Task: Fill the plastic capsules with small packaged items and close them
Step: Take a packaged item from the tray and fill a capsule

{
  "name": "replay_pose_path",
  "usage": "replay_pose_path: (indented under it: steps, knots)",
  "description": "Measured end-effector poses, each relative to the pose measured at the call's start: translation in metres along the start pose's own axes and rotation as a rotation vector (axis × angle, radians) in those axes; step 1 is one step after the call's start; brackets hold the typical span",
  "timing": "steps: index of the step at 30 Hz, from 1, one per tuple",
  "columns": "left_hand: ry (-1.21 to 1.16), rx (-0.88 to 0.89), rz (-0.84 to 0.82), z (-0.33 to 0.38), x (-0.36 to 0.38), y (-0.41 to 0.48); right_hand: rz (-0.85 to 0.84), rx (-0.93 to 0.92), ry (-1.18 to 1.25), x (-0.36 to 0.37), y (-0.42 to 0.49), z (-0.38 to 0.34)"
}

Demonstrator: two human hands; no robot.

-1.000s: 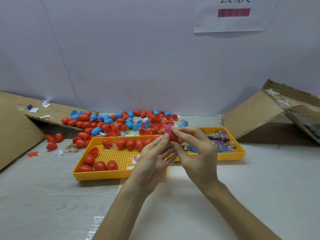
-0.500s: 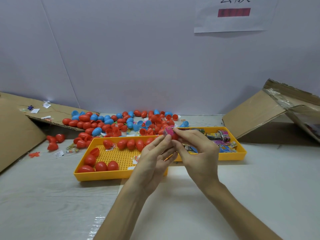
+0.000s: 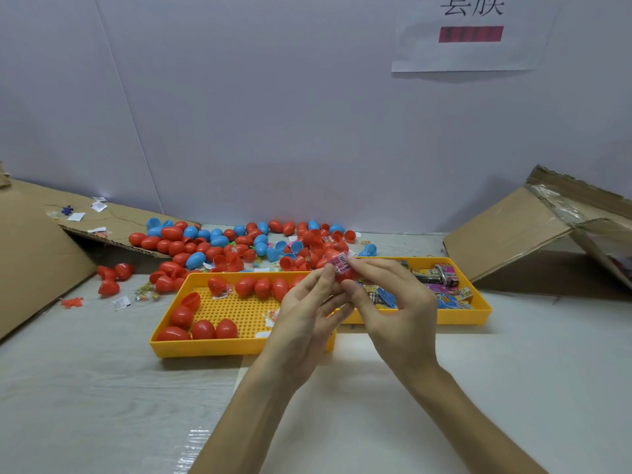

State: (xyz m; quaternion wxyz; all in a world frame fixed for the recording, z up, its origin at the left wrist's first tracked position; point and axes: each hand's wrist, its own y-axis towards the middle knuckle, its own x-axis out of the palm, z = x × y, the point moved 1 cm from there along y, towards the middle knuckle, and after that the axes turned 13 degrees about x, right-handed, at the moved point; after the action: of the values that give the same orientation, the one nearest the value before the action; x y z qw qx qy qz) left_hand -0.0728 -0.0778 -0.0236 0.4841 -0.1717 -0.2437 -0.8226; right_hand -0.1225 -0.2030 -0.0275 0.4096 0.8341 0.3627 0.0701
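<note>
Pinched between left hand (image 3: 307, 313) and right hand (image 3: 396, 309): red capsule (image 3: 346, 276), pink packet (image 3: 340, 261) poking out.
Few closed eggs (image 3: 263, 287) fill the tray (image 3: 239, 348); the pile (image 3: 205, 248) behind, seemingly mostly unfilled, remains.

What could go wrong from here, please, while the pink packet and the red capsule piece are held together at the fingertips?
1. The pink barcoded plastic packet sticks out above the red plastic capsule piece, so unless it is tucked in fully, the capsule may not close.
2. The left hand and right hand pinch them only at the fingertips above the yellow plastic tray. Either could slip and drop among the closed red egg-shaped capsules there.
</note>
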Motion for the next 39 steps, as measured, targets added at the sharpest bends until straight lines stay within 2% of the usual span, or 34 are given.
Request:
replay_pose_path:
  steps: [22, 28, 34, 39]
  knots:
    - [0.018, 0.105, -0.002, 0.0006, -0.003, 0.0009, 0.058, 0.025, 0.047, 0.0014, -0.0034, 0.0051]
    - [0.008, 0.028, 0.0, -0.0005, -0.0022, -0.0006, -0.09, 0.224, 0.181, 0.002, 0.0004, 0.0065]
    - [0.049, 0.021, 0.013, 0.0029, -0.0069, 0.0012, -0.144, 0.209, 0.189, 0.0021, 0.0027, 0.0074]
    - [0.06, 0.034, -0.02, 0.0052, -0.0059, 0.0006, -0.17, 0.294, 0.25, 0.0023, -0.0001, 0.0045]
